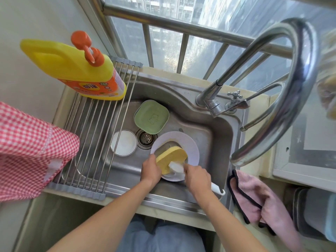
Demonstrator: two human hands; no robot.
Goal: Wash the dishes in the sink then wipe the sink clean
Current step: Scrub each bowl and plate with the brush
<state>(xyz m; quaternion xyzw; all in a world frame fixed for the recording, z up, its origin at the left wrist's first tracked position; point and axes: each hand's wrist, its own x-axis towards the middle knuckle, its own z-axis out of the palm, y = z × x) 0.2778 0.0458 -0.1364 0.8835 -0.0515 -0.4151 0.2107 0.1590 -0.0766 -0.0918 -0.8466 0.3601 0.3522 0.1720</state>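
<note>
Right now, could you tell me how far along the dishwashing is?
Nothing looks finished: the rack holds only detergent. In hand: the left hand steadies the plate while the right hand scrubs with the sponge brush. Left: green dish, white bowl, wiping the sink.

Three dishes [151, 116], one sponge brush [171, 157], one detergent bottle [76, 68], two cloths [258, 195], two hands [151, 170].

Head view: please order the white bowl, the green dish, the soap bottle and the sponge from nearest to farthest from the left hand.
From the left hand:
1. Sponge, touching the hand, on the purple plate.
2. White bowl, left of the drain.
3. Green dish, behind the drain.
4. Soap bottle, far left on the rack.
</note>
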